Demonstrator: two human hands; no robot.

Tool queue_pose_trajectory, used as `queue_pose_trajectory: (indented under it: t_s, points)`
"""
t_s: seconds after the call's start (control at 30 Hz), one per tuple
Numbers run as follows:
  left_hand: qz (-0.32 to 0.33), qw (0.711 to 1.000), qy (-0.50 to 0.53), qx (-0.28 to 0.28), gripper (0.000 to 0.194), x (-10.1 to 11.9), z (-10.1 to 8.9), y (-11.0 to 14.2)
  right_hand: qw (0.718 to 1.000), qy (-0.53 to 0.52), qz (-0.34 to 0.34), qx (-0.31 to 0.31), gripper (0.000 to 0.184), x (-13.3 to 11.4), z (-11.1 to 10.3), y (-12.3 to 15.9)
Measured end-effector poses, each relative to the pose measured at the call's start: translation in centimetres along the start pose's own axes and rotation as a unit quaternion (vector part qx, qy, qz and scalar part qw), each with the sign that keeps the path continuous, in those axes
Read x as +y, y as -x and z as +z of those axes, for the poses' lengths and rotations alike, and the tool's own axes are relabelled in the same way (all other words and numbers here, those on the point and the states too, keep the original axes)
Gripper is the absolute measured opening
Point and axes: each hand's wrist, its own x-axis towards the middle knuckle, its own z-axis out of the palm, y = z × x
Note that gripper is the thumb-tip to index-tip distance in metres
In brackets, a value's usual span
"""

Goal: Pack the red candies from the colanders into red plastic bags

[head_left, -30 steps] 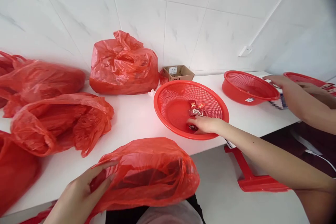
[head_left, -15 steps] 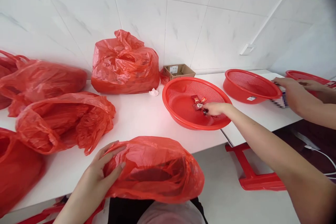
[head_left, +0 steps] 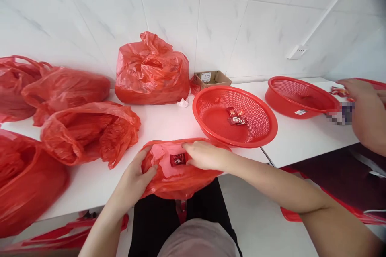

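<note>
A red plastic bag lies at the near edge of the white table, its mouth held apart by both hands. My left hand grips the bag's left rim. My right hand is closed on the bag's right rim. A small red wrapped packet shows inside the bag between the hands. Just beyond stands a round red mesh basket with a few red packets in it.
Several stuffed red plastic bags lie to the left and at the back by the tiled wall. A small cardboard box stands behind the basket. A second red basket is at the right, where another person's hand is. A red stool stands below.
My right hand left the mesh basket and came back to the bag in front of me. The bag's mouth is now held apart by both hands, and a packet shows inside it.
</note>
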Motion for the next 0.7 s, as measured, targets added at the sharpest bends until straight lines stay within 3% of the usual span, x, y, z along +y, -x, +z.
queue_pose_trajectory:
  t_s: [0.13,0.27,0.33,0.4,0.47,0.53,0.63,0.7]
  points:
    - [-0.001,0.999,-0.039,-0.002,0.069,-1.2,-0.4,0.3,0.998,-0.066,0.004,0.018,0.049,0.8,-1.2,0.8]
    - [0.027,0.997,-0.066,-0.007,0.067,-1.3,-0.3,0.7,0.973,-0.21,-0.061,0.068,0.045,2.1,-4.7,2.4]
    - [0.047,0.995,-0.084,-0.004,0.064,-1.0,-0.4,1.0,0.965,-0.226,-0.033,0.127,0.043,5.1,-6.7,2.5]
    - [0.066,0.993,-0.102,-0.009,0.06,-0.7,-0.6,1.3,0.971,-0.151,0.072,0.171,0.048,9.8,-8.4,2.1]
    - [0.077,0.99,-0.12,-0.013,0.055,-0.6,-1.0,1.6,0.968,-0.034,0.209,0.133,0.063,14.9,-9.2,1.5]
    - [0.08,0.988,-0.135,-0.012,0.052,-0.8,-1.4,2.0,0.958,0.012,0.285,0.04,0.084,19.2,-9.0,1.1]
    - [0.073,0.987,-0.141,0.002,0.051,-1.5,-1.8,2.4,0.957,0.004,0.288,-0.035,0.101,22.6,-7.4,0.8]
    - [0.068,0.988,-0.14,0.008,0.051,-1.9,-1.9,2.5,0.961,0.001,0.271,-0.05,0.096,23.2,-6.2,0.7]
